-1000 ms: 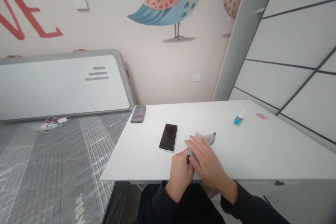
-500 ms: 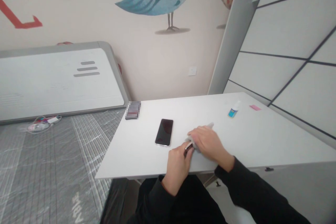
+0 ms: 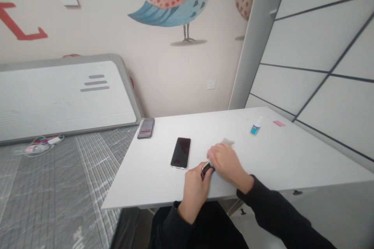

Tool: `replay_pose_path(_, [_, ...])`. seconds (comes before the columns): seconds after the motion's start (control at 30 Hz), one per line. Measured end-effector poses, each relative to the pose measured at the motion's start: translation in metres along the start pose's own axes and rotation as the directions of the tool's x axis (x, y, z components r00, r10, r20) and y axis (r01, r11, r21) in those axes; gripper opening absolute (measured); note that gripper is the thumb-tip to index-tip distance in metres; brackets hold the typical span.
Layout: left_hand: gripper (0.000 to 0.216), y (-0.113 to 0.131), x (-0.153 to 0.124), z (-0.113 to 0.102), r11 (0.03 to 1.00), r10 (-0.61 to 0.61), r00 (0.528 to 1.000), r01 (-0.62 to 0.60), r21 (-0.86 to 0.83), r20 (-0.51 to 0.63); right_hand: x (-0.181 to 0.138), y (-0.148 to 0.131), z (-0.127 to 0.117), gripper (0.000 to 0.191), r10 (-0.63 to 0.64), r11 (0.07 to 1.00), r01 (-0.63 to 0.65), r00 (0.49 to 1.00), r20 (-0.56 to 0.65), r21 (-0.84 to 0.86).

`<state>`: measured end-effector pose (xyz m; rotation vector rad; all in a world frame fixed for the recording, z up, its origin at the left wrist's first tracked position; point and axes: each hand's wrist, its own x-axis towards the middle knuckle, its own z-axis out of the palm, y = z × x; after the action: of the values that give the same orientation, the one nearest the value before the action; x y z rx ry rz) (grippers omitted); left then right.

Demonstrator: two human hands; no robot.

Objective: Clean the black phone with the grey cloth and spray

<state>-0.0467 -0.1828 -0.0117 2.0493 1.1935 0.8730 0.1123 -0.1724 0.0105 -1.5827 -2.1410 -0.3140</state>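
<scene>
At the near edge of the white table (image 3: 292,159) both my hands meet. My left hand (image 3: 195,186) grips a small dark object (image 3: 205,170), mostly hidden by the fingers. My right hand (image 3: 226,162) presses a light grey cloth (image 3: 228,142) against that object; only the cloth's far tip shows past my knuckles. A black smartphone (image 3: 180,152) lies face up just left of my hands, apart from them.
A small dark box (image 3: 145,128) sits at the table's far left corner. A little spray bottle with a blue label (image 3: 255,127) and a pink slip (image 3: 279,123) stand at the far right. A mattress lies left of the table; a panelled wall rises to the right.
My right hand has drawn in over the cloth, covering more of it, and stays against the dark object in my left hand. The view has shifted slightly; the phone has not moved.
</scene>
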Motion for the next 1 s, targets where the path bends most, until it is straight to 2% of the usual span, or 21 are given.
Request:
replay_pose_path(0.1, [0.023, -0.001, 0.000, 0.000, 1.000, -0.006, 1.000, 0.006, 0.010, -0.007, -0.002, -0.003, 0.004, 0.036, -0.150, 0.981, 0.150, 0.989, -0.002, 0.124])
replay_pose_path(0.23, [0.020, 0.001, -0.001, 0.000, 0.999, -0.020, 1.000, 0.020, -0.048, -0.001, 0.001, 0.012, 0.003, 0.045, 0.035, 0.999, -0.033, 0.998, -0.054, 0.035])
replay_pose_path(0.27, [0.020, 0.001, -0.001, 0.001, 0.999, -0.019, 1.000, 0.019, -0.048, 0.001, 0.001, 0.012, 0.003, 0.046, 0.040, 0.998, -0.037, 0.997, -0.069, 0.055])
replay_pose_path(0.37, [0.021, 0.001, 0.000, 0.002, 1.000, -0.011, 1.000, 0.011, -0.008, 0.005, -0.003, 0.003, 0.004, 0.039, -0.154, 0.961, 0.170, 0.984, -0.087, 0.220])
replay_pose_path(0.43, [0.022, 0.001, -0.001, 0.002, 1.000, -0.009, 1.000, 0.009, 0.003, 0.003, -0.005, 0.002, 0.005, 0.033, -0.230, 0.937, 0.246, 0.969, -0.090, 0.250])
replay_pose_path(0.47, [0.021, 0.001, -0.001, 0.001, 1.000, -0.006, 1.000, 0.006, -0.008, 0.001, -0.005, 0.004, 0.005, 0.033, -0.218, 0.949, 0.232, 0.972, -0.090, 0.213])
replay_pose_path(0.6, [0.021, 0.002, -0.002, 0.001, 0.997, 0.018, 1.000, -0.018, -0.078, -0.004, -0.007, 0.016, 0.005, 0.047, -0.029, 0.999, 0.032, 0.992, -0.122, 0.029])
replay_pose_path(0.63, [0.021, 0.001, -0.003, 0.002, 0.997, 0.023, 1.000, -0.024, -0.072, -0.007, -0.008, 0.014, 0.005, 0.047, -0.038, 0.998, 0.043, 0.992, -0.123, 0.036])
replay_pose_path(0.77, [0.022, -0.003, -0.005, 0.006, 0.997, 0.065, 0.997, -0.066, -0.031, -0.034, -0.014, 0.008, 0.004, 0.038, -0.215, 0.960, 0.222, 0.975, -0.060, 0.173])
replay_pose_path(0.83, [0.022, -0.002, -0.005, 0.005, 0.992, 0.091, 0.996, -0.093, -0.082, -0.022, -0.013, 0.016, 0.002, 0.041, -0.192, 0.972, 0.194, 0.981, -0.029, 0.133])
replay_pose_path(0.9, [0.026, -0.001, -0.005, 0.003, 0.986, 0.103, 0.995, -0.103, -0.132, -0.004, -0.010, 0.022, 0.000, 0.046, -0.112, 0.992, 0.114, 0.993, -0.031, 0.049])
replay_pose_path(1.0, [0.026, -0.004, -0.003, 0.004, 0.992, 0.085, 0.996, -0.086, -0.096, -0.018, -0.007, 0.007, 0.002, 0.046, -0.101, 0.992, 0.105, 0.993, -0.066, 0.064])
